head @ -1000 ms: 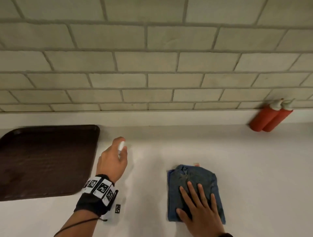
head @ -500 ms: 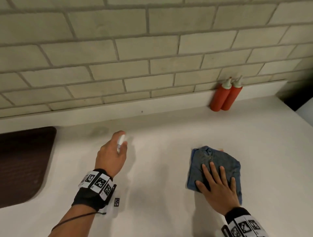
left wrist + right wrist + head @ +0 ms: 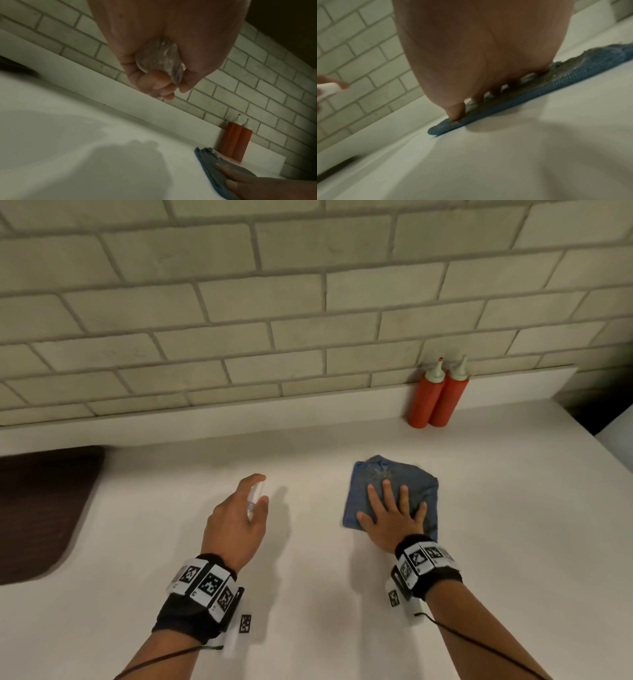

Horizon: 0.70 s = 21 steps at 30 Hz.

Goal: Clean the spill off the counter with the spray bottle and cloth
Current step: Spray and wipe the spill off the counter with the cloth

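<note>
Two hands, two tools: stock of the counter mid-wipe

Item one, my right hand [image 3: 394, 517]: fingers straight and spread, palm flat on the folded blue cloth [image 3: 390, 477]. I press rather than pinch, so the whole fold bears on the counter [image 3: 513, 525] and, I judge, takes up what lies beneath; the right wrist view shows the fingertips [image 3: 455, 113] sunk into the weave near its edge

Item two, my left hand [image 3: 236, 522]: curled round the small clear spray bottle [image 3: 255, 496], forefinger arched over its top, thumb at its side. I hold it above the surface, well apart from the cloth, nozzle pointing away from me, ready, by my reckoning, for another squirt; the left wrist view shows the bottle's clear base [image 3: 159, 59] wedged among the curled fingers

Item three, the spill: none visible on the open counter; whatever remains is likely under the cloth, though I cannot tell

Item four, bystanders: two red squeeze bottles [image 3: 436, 395] upright, touching each other, against the ledge below the tiled wall [image 3: 274, 302], beyond the cloth; a dark tray [image 3: 44, 508] at far left, well apart from both hands
</note>
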Tool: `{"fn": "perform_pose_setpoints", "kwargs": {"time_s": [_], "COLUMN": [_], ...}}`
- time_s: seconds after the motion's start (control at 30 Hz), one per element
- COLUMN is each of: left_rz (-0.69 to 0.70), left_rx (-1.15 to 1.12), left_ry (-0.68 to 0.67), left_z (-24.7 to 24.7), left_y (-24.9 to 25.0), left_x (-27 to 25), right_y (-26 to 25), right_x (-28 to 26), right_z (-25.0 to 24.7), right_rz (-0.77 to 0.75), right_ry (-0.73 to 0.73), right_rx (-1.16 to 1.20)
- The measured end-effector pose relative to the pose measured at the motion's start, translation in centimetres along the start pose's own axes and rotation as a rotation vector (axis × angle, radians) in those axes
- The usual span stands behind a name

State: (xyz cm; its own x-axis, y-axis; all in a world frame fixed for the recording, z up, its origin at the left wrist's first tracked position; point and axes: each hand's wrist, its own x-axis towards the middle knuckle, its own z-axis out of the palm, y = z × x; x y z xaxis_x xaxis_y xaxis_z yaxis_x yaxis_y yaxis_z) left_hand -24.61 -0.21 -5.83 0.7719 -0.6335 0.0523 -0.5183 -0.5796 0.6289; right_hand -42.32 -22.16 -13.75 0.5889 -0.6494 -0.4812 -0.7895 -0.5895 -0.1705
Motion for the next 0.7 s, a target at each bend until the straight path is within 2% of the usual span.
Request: {"fn": "perform_pose_setpoints", "kwargs": {"time_s": [0.13, 0.2, 0.27, 0.4, 0.53, 0.6, 0.7], "left_rz": [-0.020, -0.016, -0.010, -0.005, 0.003, 0.004, 0.023], "left_rx": [0.008, 0.014, 0.016, 0.030, 0.025, 0.016, 0.003], "left_ry": [0.006, 0.006, 0.003, 0.009, -0.008, -0.018, -0.033], "left_z": [0.5, 0.7, 0.9, 1.2, 1.6, 1.7, 1.9], "left_y": [1.1, 1.7, 2.3, 3.0, 3.2, 3.3, 3.3], "left_x": [-0.9, -1.1, -1.3, -1.7, -2.2, -2.5, -2.9], "right_y": [-2.6, -2.4, -1.2, 4.3, 9.4, 10.1, 8.3], "right_x": [-1.4, -4.3, -7.6, -12.1, -11.8, -10.2, -7.9], "right_z": [1.2, 3.3, 5.7, 8.3, 5.7, 4.7, 3.4], "right_rz": [-0.141, -0.257, -0.296, -0.234, -0.094, -0.034, 0.008], "right_ry": [-0.011, 0.028, 0.081, 0.107, 0.094, 0.088, 0.063], "right_rx": [-0.065, -0.097, -0.157, -0.124, -0.058, -0.012, 0.013]}}
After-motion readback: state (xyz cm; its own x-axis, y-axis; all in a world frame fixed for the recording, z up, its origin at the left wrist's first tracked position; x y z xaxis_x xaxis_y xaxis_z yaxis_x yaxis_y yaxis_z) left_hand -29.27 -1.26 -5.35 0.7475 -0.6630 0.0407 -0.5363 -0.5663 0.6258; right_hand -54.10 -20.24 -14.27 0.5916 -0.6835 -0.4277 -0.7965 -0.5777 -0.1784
